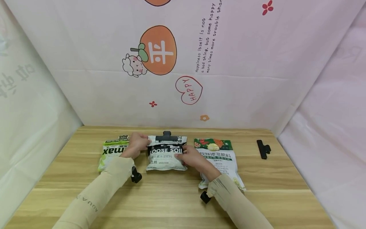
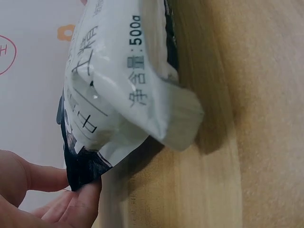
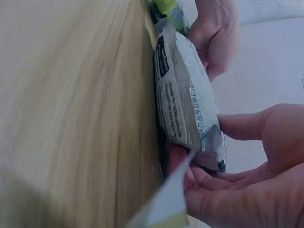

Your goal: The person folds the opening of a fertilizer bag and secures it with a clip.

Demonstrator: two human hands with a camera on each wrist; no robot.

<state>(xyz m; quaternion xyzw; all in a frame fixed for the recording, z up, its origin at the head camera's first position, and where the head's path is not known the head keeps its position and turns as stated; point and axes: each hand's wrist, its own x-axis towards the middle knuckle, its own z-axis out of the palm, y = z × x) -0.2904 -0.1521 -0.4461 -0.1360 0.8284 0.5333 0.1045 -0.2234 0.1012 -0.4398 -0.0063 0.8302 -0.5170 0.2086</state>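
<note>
A white and black bag labelled "LOOSE SOIL" [image 1: 166,163] lies in the middle of the wooden table, its top folded over. A black bag clip [image 1: 166,137] sits across the fold. My left hand [image 1: 135,145] pinches the bag's upper left corner; in the left wrist view, thumb and fingers of that hand [image 2: 33,194] meet on its dark corner. At the bag's right side, my right hand [image 1: 197,158] grips the edge. The right wrist view has this hand's [image 3: 266,173] thumb on the printed front and its fingers under the bag [image 3: 183,95].
A green and white bag [image 1: 110,156] lies at the left, partly behind the left hand. To the right lies a white bag with a green floral top [image 1: 214,146], partly covered by the right hand. Another black clip [image 1: 263,149] rests farther right. A printed cloth [image 1: 228,95] hangs behind.
</note>
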